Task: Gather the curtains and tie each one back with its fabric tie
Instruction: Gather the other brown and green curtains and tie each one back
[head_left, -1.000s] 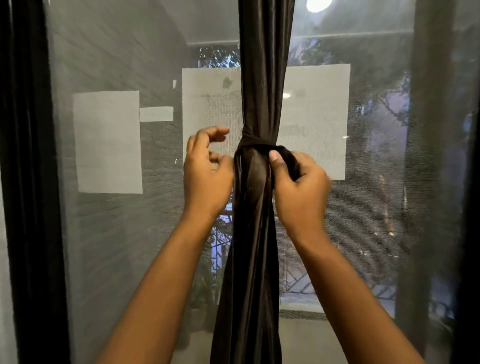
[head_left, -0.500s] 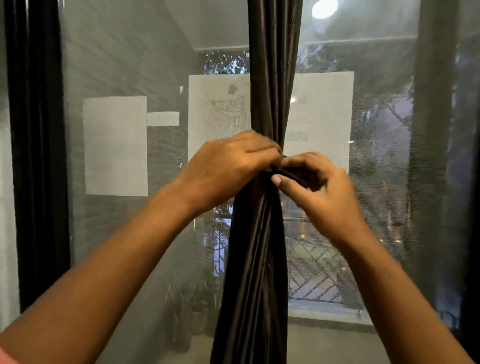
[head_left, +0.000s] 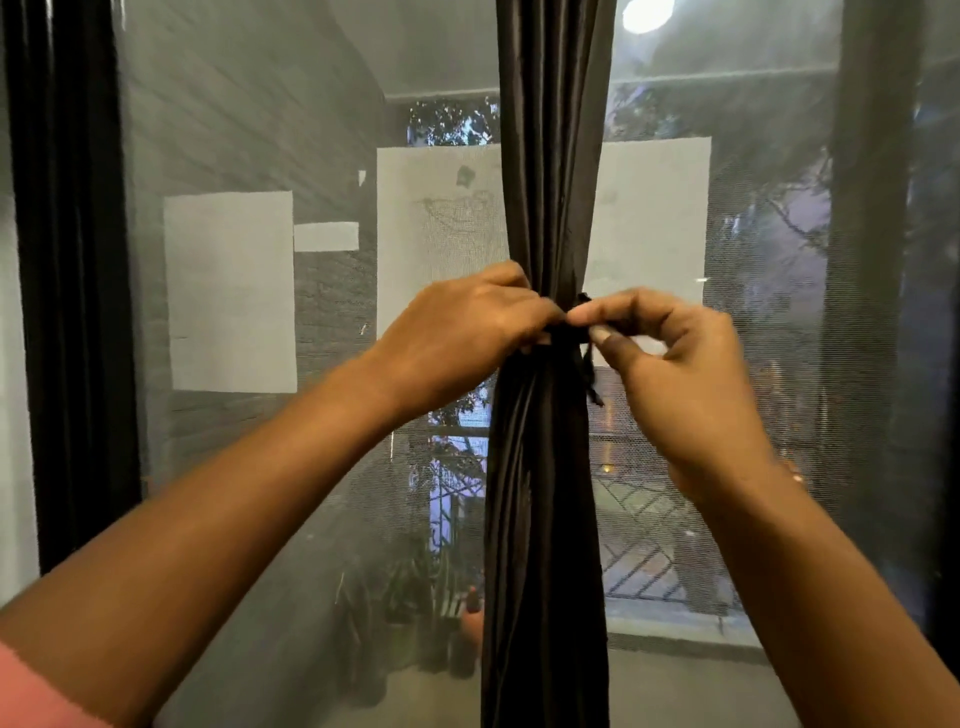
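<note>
Centrally, curtain: the dark curtain (head_left: 545, 493) hangs gathered into one narrow column down the middle of the view, pinched to a waist where the hands meet and wider above and below.
Fabric tie: a dark fabric tie (head_left: 569, 335) wraps the waist; a thin loose end hangs down just right of the column.
Left hand: the left hand (head_left: 467, 332) lies knuckles-up against the column's left edge, fingers curled onto the tie; its fingertips are hidden behind the fabric.
Right hand: the right hand (head_left: 670, 364) pinches the tie between thumb and forefinger at the column's right edge, the other fingers curled loosely under.
Edges: the column's two sides stand free against the mesh screen (head_left: 249, 493); a black frame (head_left: 67, 312) bounds the far left, and a dark upright band bounds the far right.
Open room: bare mesh lies on both sides of the column, well apart from either frame, above and below the forearms.
Cut off: the curtain runs out of view at top and bottom; both arms leave at the lower edge, with a pink sleeve (head_left: 31, 696) in the lower left corner.
Hard to make out: tie and curtain are nearly the same dark tone, so the knot's shape cannot be told; pale rectangles, plants and a railing show only dimly through the mesh.
</note>
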